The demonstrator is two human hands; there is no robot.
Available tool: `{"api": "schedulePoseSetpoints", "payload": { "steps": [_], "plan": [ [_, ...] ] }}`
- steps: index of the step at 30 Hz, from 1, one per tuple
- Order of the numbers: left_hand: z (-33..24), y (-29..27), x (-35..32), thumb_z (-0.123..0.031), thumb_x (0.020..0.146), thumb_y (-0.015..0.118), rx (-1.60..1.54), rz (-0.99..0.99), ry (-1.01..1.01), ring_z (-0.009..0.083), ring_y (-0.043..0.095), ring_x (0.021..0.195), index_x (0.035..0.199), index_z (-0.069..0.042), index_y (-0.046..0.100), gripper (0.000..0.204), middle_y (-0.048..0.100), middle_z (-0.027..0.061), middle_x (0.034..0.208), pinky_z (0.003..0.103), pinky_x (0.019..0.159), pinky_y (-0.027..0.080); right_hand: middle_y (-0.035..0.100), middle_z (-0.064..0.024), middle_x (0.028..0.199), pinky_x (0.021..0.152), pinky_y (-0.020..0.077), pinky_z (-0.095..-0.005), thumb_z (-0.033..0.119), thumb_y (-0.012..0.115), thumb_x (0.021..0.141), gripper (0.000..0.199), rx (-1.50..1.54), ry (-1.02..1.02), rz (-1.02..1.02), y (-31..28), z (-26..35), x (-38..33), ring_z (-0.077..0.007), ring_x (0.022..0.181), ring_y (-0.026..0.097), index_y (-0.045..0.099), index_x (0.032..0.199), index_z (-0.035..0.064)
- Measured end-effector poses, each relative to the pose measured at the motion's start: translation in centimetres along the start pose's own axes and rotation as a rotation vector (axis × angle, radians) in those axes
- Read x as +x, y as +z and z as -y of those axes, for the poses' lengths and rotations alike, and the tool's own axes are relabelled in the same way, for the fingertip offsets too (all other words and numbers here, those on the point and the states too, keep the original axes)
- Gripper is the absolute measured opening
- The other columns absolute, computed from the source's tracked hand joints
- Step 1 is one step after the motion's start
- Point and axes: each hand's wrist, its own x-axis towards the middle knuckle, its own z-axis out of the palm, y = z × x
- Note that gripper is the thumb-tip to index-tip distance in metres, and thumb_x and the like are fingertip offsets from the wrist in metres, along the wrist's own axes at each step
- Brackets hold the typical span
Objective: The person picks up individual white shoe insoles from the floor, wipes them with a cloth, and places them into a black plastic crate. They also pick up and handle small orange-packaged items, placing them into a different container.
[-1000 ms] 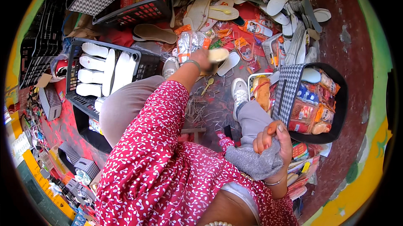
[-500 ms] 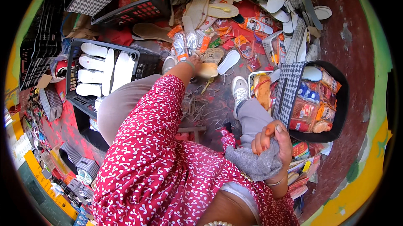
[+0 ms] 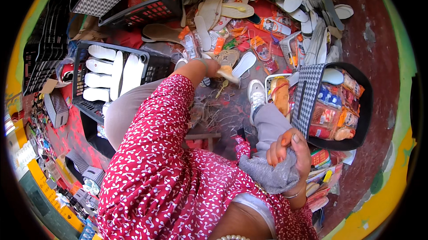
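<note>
The left hand (image 3: 211, 67) is curled around a blurred cream piece (image 3: 228, 76), its fingertips hidden; the right hand (image 3: 290, 148) is closed on a grey cloth (image 3: 274, 173), thumb pressed to fingers. The cream piece is at the near left of the white insole (image 3: 244, 64); I cannot tell whether they touch. The cloth is well to the insole's near right. A patterned sole (image 3: 228, 57) lies just left of the insole. Nearer than it, some open floor (image 3: 229, 110) holds scattered strings (image 3: 203, 117). A black crate (image 3: 154, 61) bounds this room left of the insole, a checked bin (image 3: 307, 93) right.
</note>
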Motion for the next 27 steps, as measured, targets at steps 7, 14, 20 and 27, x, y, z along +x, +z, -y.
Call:
{"api": "schedulePoseSetpoints", "payload": {
  "steps": [7, 14, 20, 27],
  "plan": [
    [-2.4, -0.7, 5.3, -0.01, 0.076, 0.056, -0.322, -0.542, -0.304, 0.0336, 0.056, 0.099, 0.105, -0.001, 0.048, 0.031, 0.057, 0.0213, 0.106, 0.04, 0.087, 0.043, 0.044, -0.0085, 0.056, 0.052, 0.0381, -0.0291, 0.024, 0.043, 0.091, 0.026, -0.004, 0.002, -0.03, -0.5, 0.5, 0.7, -0.0174, 0.052, 0.044, 0.047, 0.082, -0.0002],
    [-2.8, -1.3, 6.2, -0.011, 0.072, 0.061, -0.326, -0.523, -0.349, 0.0331, 0.06, 0.091, 0.11, -0.001, 0.049, 0.041, 0.06, 0.0211, 0.101, 0.04, 0.082, 0.046, 0.044, -0.008, 0.056, 0.053, 0.0383, -0.0289, 0.025, 0.042, 0.091, 0.027, -0.037, -0.001, -0.061, -0.5, 0.8, 0.7, -0.0172, 0.053, 0.044, 0.047, 0.082, 0.0001],
    [-1.3, -6.2, 2.4, -0.005, 0.067, 0.064, -0.493, -0.498, -0.141, 0.0279, 0.062, 0.083, 0.103, -0.005, 0.059, 0.035, 0.064, 0.0156, 0.09, 0.036, 0.075, 0.049, 0.045, -0.007, 0.058, 0.051, 0.0378, -0.0259, 0.026, 0.044, 0.09, 0.026, -0.055, -0.022, -0.077, -0.2, 0.1, 0.3, -0.015, 0.053, 0.045, 0.049, 0.082, 0.0014],
    [-1.8, -17.3, -5.7, 0.003, 0.072, 0.064, -1.575, -0.84, 0.245, 0.0242, 0.06, 0.082, 0.103, 0.004, 0.058, 0.032, 0.064, 0.0108, 0.091, 0.035, 0.075, 0.048, 0.053, -0.0028, 0.067, 0.052, 0.0408, -0.0222, 0.019, 0.055, 0.087, 0.017, -0.044, -0.123, -0.062, 0.4, -0.7, -0.5, -0.0099, 0.058, 0.05, 0.056, 0.09, 0.0027]
  ]
}}
